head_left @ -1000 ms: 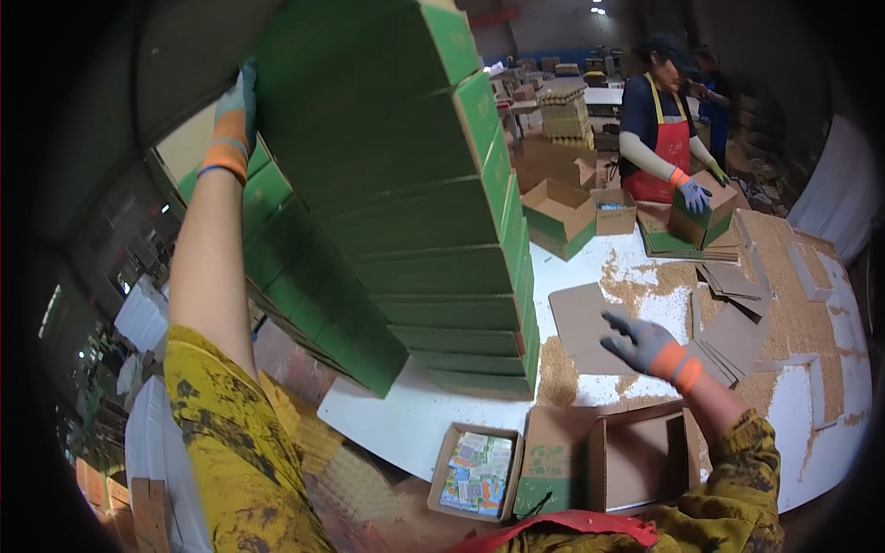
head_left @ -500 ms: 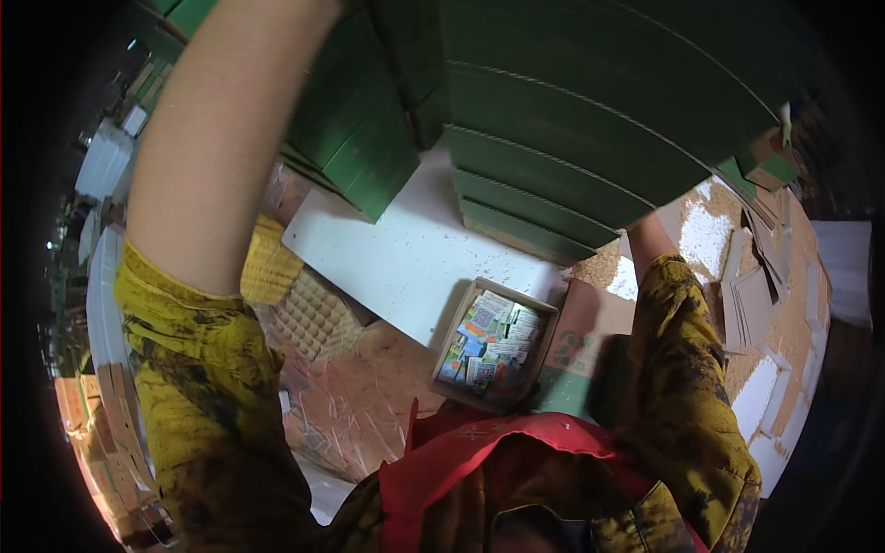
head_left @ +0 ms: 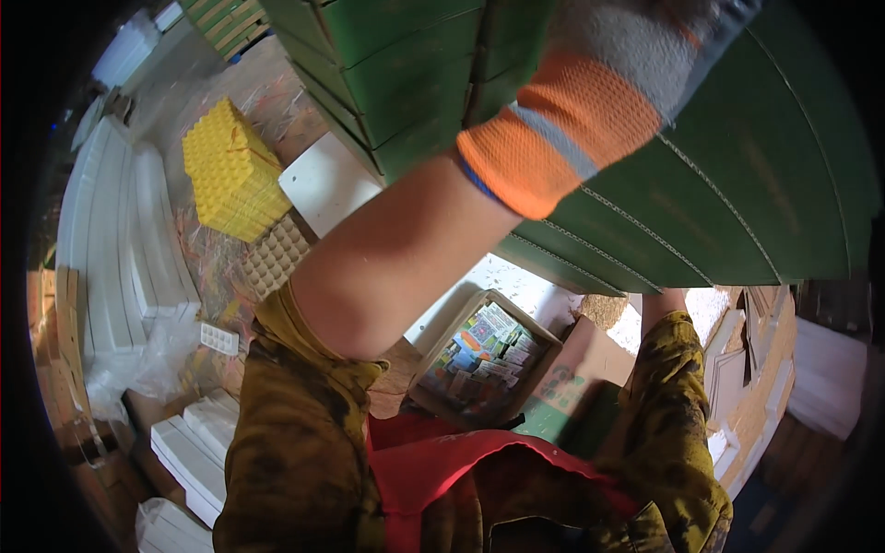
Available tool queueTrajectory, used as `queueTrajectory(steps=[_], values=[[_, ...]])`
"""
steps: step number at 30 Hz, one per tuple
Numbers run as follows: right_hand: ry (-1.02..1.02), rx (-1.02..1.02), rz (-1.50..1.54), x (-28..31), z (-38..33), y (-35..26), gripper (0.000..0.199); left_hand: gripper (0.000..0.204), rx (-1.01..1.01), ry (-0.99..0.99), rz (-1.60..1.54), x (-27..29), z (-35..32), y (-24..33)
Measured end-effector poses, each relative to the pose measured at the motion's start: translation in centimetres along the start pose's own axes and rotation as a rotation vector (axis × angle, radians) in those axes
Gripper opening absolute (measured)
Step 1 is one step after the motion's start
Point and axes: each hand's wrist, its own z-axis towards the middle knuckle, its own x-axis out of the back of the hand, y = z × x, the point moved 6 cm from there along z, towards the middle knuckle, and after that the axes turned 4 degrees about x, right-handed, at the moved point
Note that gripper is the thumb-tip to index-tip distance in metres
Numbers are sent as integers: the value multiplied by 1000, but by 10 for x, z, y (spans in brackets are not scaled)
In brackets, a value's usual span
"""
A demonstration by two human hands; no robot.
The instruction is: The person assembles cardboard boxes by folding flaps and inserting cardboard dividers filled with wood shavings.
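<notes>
1. Head view, left side: the left hand [head_left: 645,51], in a grey-and-orange glove, is raised across the front of the near stack of green boxes [head_left: 737,203]. Its fingers blur toward the upper edge; cannot tell how far they are spread, whether they touch the boxes or have hold of anything.
2. Head view, right side: the right forearm [head_left: 671,304] runs up to the lower edge of that stack. The right hand is hidden behind the boxes; state of its fingers and any hold cannot be told.
3. Head view, boxes: near stack fills the upper right, seams showing between its layers. A second green stack [head_left: 406,83] stands to its left.
4. Head view, below: an open carton [head_left: 540,369] holds printed packets [head_left: 489,341]; just to its right, a brown-and-green cardboard piece [head_left: 581,364]. White surface [head_left: 327,180] shows in patches.
5. Head view, far left: yellow trays [head_left: 230,170] piled up, a grey-brown tray [head_left: 277,253] near them, long white slabs [head_left: 120,240] beyond.
</notes>
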Motion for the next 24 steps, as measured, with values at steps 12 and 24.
queueTrajectory(steps=[12,24], values=[[25,45,110,-41,-3,29,58,39,-1267,904,2451,-86,-36,11],[176,234,329,-98,-23,90,54,37,-1185,1012,2455,-64,-31,118]])
